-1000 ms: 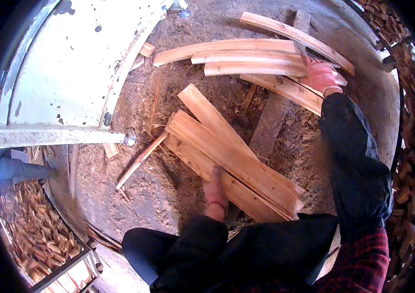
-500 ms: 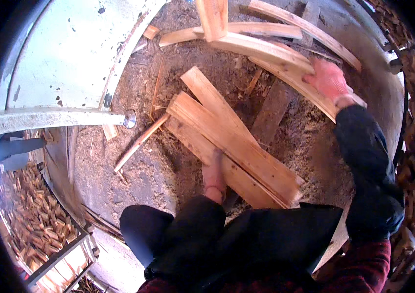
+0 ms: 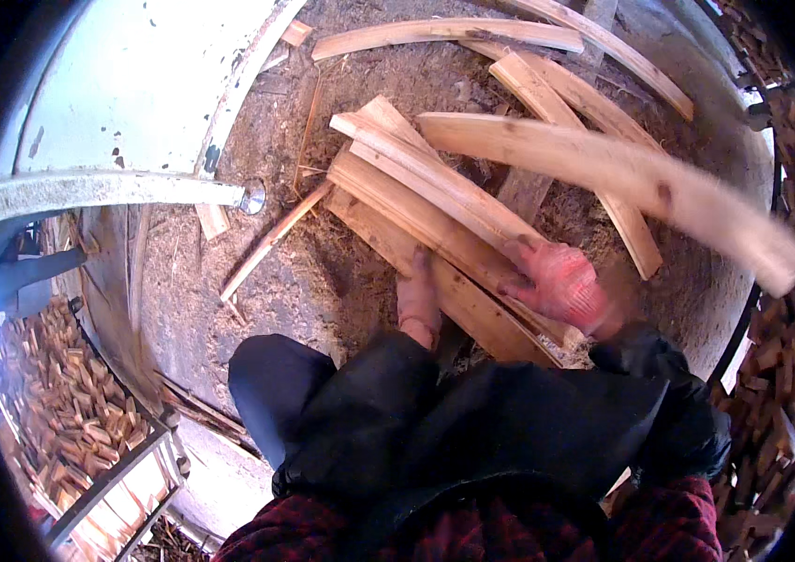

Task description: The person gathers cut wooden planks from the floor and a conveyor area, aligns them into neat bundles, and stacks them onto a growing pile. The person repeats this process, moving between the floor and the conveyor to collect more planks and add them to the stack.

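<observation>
A small stack of split wooden boards (image 3: 444, 220) slants across the floor in front of me. My left hand (image 3: 418, 298) holds the near edge of its lowest board, fingers curled over the top. My right hand (image 3: 561, 283), in a reddish glove, grips the right end of a narrow plank (image 3: 458, 185) on the stack's far side. Its wrist is blurred. Beyond that hand, a long plank (image 3: 622, 173) with a knot reaches to the right, its near end smeared by motion. Another plank (image 3: 594, 159) passes beneath it.
More long planks (image 3: 454, 34) lie along the far edge. A thin stick (image 3: 276, 242) rests left of the stack on the debris-covered floor. A white metal panel (image 3: 126, 94) stands at upper left. Wood piles fill a crate (image 3: 121, 482) at lower left and the right side (image 3: 781, 403).
My right hand has come back from the far right planks to the stack, where a narrow plank now lies. The long knotted plank has swung nearer and rightward. My left hand stays on the stack.
</observation>
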Demonstrator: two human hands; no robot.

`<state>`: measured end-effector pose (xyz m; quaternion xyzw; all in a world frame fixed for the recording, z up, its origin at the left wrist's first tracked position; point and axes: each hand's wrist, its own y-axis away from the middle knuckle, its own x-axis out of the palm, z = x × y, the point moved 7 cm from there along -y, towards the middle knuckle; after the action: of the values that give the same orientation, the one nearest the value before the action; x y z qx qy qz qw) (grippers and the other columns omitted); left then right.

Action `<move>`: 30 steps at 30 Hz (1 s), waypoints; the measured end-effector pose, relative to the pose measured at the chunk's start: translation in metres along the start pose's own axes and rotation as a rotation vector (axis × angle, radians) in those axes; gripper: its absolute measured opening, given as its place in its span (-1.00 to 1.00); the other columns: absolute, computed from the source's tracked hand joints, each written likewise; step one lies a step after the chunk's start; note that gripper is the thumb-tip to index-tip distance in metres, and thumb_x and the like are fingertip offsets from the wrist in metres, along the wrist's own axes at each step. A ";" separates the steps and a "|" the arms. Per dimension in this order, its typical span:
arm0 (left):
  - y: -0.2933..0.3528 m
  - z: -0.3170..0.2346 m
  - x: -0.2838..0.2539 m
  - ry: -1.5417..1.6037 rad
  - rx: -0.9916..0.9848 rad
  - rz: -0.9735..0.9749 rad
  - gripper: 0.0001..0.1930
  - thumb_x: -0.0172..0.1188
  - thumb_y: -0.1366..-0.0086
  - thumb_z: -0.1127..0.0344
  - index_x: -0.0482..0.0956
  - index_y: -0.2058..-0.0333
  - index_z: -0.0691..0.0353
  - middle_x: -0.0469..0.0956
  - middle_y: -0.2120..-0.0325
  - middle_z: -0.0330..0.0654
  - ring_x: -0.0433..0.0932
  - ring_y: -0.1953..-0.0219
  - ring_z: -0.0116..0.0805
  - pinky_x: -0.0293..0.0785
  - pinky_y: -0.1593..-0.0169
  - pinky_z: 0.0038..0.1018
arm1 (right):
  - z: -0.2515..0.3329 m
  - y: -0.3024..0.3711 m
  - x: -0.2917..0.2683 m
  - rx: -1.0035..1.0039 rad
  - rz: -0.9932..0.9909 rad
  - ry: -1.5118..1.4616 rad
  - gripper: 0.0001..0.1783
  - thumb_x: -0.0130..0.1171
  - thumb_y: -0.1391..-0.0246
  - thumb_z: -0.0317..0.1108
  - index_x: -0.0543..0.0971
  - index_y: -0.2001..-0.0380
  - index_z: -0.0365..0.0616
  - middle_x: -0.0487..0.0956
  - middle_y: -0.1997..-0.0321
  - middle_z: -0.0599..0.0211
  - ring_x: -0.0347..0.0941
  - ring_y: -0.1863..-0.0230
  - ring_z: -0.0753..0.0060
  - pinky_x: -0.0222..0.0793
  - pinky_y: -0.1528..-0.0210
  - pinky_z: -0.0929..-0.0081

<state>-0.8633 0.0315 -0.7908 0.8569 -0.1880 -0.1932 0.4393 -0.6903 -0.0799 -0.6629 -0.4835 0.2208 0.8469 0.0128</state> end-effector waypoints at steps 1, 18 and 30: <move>-0.007 0.007 0.003 0.139 0.047 0.021 -0.19 0.17 -0.22 -0.23 0.39 -0.07 0.53 0.55 0.08 0.09 0.55 0.06 -0.20 0.47 0.02 -0.37 | 0.008 0.004 -0.005 -0.088 -0.019 -0.022 -0.33 0.29 0.03 0.08 0.47 -0.07 -0.12 0.53 -0.03 0.08 0.50 0.02 -0.04 0.44 -0.02 0.15; -0.002 0.010 -0.006 0.267 0.011 -0.145 -0.25 0.22 -0.23 -0.10 0.31 -0.18 0.41 0.49 -0.04 0.06 0.52 0.05 -0.12 0.47 0.02 -0.32 | -0.144 -0.001 0.037 0.352 -0.186 -0.382 -0.06 0.39 0.16 0.08 0.32 -0.25 -0.15 0.42 -0.20 -0.03 0.34 -0.24 0.00 0.23 -0.28 0.28; 0.007 0.004 0.000 0.373 0.030 -0.160 -0.25 0.21 -0.21 -0.19 0.38 -0.12 0.39 0.54 0.05 0.02 0.57 0.13 -0.15 0.53 0.10 -0.28 | -0.186 -0.025 -0.055 0.445 -0.327 -0.186 -0.22 0.32 0.15 0.14 0.53 0.02 -0.33 0.54 -0.02 -0.13 0.43 -0.07 -0.15 0.35 -0.14 0.22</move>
<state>-0.8663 0.0248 -0.7877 0.8966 -0.0377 -0.0626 0.4367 -0.5041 -0.1183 -0.7078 -0.4185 0.3182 0.8050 0.2750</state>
